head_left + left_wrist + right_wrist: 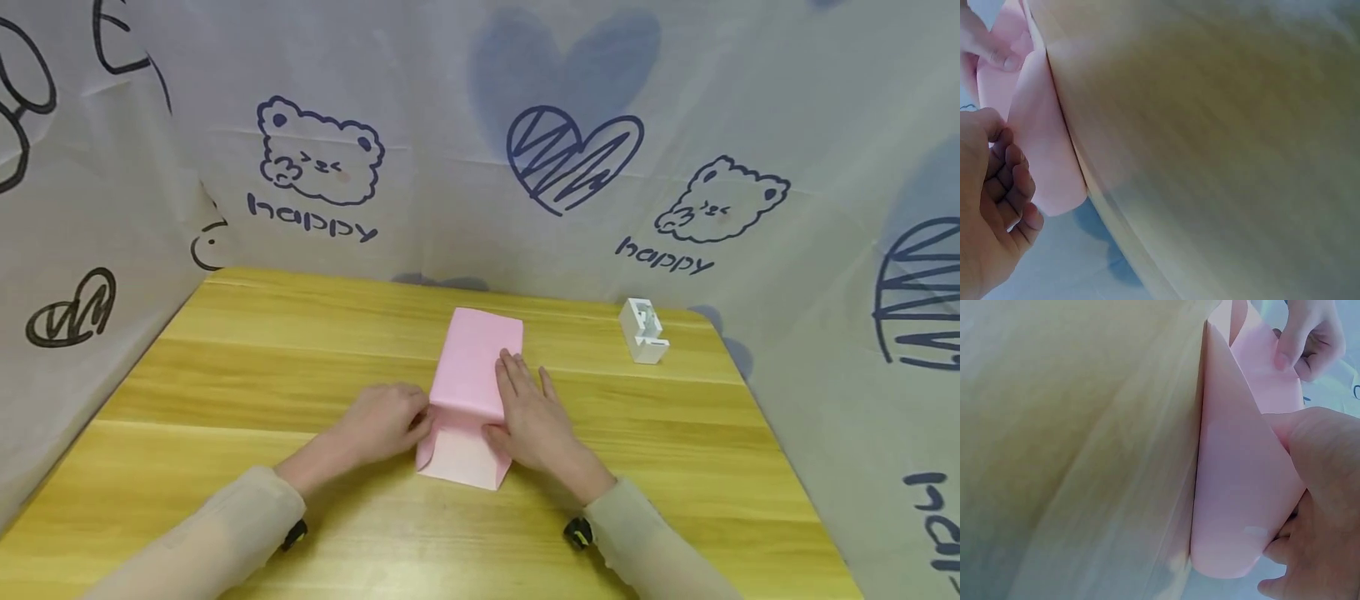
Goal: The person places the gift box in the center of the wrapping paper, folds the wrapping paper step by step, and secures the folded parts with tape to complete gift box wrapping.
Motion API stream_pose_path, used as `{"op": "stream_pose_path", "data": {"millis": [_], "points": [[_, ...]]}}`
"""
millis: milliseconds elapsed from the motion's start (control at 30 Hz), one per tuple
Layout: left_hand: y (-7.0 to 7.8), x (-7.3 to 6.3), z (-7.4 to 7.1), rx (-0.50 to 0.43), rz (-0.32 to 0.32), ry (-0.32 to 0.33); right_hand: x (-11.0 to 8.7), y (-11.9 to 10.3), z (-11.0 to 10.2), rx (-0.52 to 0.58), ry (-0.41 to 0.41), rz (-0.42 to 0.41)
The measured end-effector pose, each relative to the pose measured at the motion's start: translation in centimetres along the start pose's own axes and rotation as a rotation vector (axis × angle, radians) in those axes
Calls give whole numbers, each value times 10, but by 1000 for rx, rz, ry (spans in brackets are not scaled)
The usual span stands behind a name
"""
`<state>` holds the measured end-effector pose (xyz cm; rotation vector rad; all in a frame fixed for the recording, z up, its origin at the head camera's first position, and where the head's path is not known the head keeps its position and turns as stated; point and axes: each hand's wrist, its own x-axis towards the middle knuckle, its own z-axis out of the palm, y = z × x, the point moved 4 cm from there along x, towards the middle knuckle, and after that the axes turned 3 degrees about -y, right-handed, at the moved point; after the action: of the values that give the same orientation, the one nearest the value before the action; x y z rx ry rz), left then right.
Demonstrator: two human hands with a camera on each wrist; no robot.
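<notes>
A pink paper bag [480,362] lies on the wooden table, its open mouth towards me and its paler inside showing. My left hand [386,421] pinches the left edge of the mouth between thumb and forefinger; the other fingers curl loosely in the left wrist view. On the right side, my right hand [534,425] holds the upper edge, its long fingers laid along the outside and its thumb tucked into the mouth. The bag's sloping side [1235,469] shows in the right wrist view, where the right fingertips are partly hidden behind it.
A small white tape dispenser [643,333] stands near the table's back right corner. The yellow wood-grain table [247,358] ends at a white cloth [450,167] printed with bears and hearts, which hangs behind and at both sides.
</notes>
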<state>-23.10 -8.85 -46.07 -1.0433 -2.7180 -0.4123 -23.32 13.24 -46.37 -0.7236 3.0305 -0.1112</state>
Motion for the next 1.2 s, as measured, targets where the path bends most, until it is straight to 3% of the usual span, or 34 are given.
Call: {"op": "stream_pose_path", "data": {"millis": [300,600,700,967,1200], "points": [[0,-1,3,56,-4,44,0,-2,2,-5,3,4],[-3,-2,14,199,41,78,0,-3,1,8,10,1],[-3,-4,17,216,24,83,0,-2,1,4,13,3],[1,-4,14,171,-30,39,0,-2,0,-9,24,-7],[3,-7,14,174,-35,14,0,-3,0,-25,11,3]]}}
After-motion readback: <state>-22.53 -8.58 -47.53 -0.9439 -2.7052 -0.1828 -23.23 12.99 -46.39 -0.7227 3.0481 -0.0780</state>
